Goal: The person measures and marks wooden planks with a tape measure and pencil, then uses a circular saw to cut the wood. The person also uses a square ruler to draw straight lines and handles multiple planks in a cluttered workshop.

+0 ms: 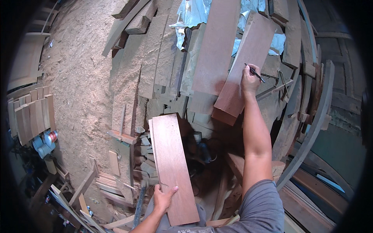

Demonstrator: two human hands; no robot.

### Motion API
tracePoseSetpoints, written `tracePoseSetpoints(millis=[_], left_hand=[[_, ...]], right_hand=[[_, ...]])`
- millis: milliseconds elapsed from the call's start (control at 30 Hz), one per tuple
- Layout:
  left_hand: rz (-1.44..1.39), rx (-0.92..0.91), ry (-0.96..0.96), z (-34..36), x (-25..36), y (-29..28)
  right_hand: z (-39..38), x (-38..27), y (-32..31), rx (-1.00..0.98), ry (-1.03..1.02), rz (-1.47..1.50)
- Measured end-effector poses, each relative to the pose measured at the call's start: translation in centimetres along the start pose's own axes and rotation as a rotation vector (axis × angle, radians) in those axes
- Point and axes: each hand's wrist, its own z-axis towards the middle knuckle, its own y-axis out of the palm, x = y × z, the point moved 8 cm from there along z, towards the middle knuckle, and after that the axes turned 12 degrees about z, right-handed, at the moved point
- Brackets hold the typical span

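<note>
My left hand (pixel 164 198) grips the near left edge of a light wooden board (pixel 173 159), its thumb lying on top. That board slants away from my body, and a second edge shows along its left side. Out to the right, my right hand (pixel 251 80) is closed round a dark pen or pencil (pixel 256 73). It rests over a reddish-brown board (pixel 248 50), with the thin tip close to the wood. To the left of this board lies a longer, wider plank (pixel 216 46).
Pale blue sheeting (pixel 194 13) shows among the planks at the back. Sawdust (pixel 85 77) covers the floor on the left, near stacked wood pieces (pixel 34 114) and cans (pixel 44 144). A long curved grey beam (pixel 311 132) stands at the right. Scrap wood (pixel 114 184) lies at lower left.
</note>
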Motion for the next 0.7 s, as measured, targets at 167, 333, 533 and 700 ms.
tracePoseSetpoints(millis=[167,333,533,700], left_hand=[[0.069,0.026,-0.006,-0.1,0.1,0.1],[0.035,0.033,0.016,0.1,-0.8,0.5],[-0.006,0.015,0.041,0.4,-0.9,0.6],[0.035,0.022,0.036,1.1,-2.4,0.7]], right_hand=[[-0.9,-1.2,0.1,-0.086,0.030,-0.165],[-0.5,-2.7,0.5,-0.088,-0.085,-0.092],[0.8,2.5,-0.1,-0.031,-0.012,0.107],[0.8,2.5,-0.8,0.011,0.062,0.024]])
